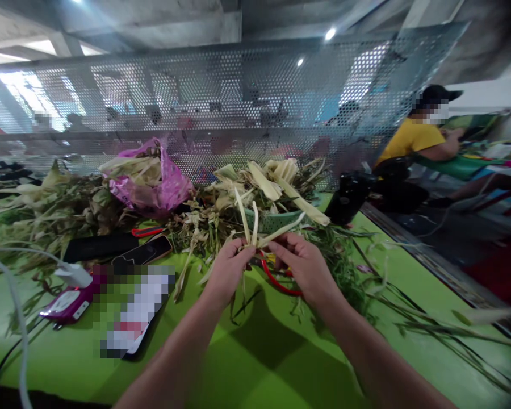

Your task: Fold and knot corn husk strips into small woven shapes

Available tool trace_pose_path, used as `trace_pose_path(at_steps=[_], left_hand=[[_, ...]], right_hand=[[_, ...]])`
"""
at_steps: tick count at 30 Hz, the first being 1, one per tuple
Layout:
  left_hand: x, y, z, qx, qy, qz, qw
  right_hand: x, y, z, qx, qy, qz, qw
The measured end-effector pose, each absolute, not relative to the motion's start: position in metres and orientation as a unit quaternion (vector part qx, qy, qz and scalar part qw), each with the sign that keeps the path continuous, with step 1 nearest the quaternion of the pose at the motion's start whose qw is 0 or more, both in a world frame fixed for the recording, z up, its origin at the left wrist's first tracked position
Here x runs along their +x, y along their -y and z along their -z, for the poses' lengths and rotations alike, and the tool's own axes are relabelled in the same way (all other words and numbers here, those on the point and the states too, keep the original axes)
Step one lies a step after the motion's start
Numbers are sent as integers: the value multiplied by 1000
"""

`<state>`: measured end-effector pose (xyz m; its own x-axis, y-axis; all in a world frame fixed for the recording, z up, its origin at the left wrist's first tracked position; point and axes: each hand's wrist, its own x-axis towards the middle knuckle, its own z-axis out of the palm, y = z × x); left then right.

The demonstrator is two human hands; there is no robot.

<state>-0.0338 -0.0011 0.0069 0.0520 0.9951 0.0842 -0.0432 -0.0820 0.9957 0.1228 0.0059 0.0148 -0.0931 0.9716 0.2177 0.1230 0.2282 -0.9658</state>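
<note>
Both my hands meet over the green table, pinching thin pale leaf strips that fan upward from between the fingers. My left hand is closed on the left side of the strips. Closed on their right side is my right hand. Just under the hands lie red-handled scissors. Behind the strips stands a green basket heaped with pale leaf pieces.
Dried leaves and stems pile across the table's back, with a pink plastic bag among them. Phones and a white cable lie at left. A perforated metal screen stands behind. A person in yellow sits at right.
</note>
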Motion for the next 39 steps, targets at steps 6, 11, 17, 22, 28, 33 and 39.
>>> trace_pose_path(at_steps=[6,11,17,22,28,33,39], left_hand=[[-33,-3,0,593,-481,-476,436],[-32,-2,2,701,-469,-431,322],[-28,3,-2,731,-458,-424,276],[-29,2,-1,712,-448,-447,305],[-28,2,2,690,-429,-460,357],[-28,5,-5,675,-415,-429,434],[-30,0,-1,574,-466,-402,540]], right_hand=[[119,2,-16,-415,686,-261,538],[119,-1,-10,-420,716,-221,512],[120,1,-14,-442,681,-243,530],[122,3,-20,-434,672,-291,525],[119,-1,-18,-456,559,-425,547],[120,-4,-20,-415,453,-531,584],[126,-2,-24,-342,453,-538,622]])
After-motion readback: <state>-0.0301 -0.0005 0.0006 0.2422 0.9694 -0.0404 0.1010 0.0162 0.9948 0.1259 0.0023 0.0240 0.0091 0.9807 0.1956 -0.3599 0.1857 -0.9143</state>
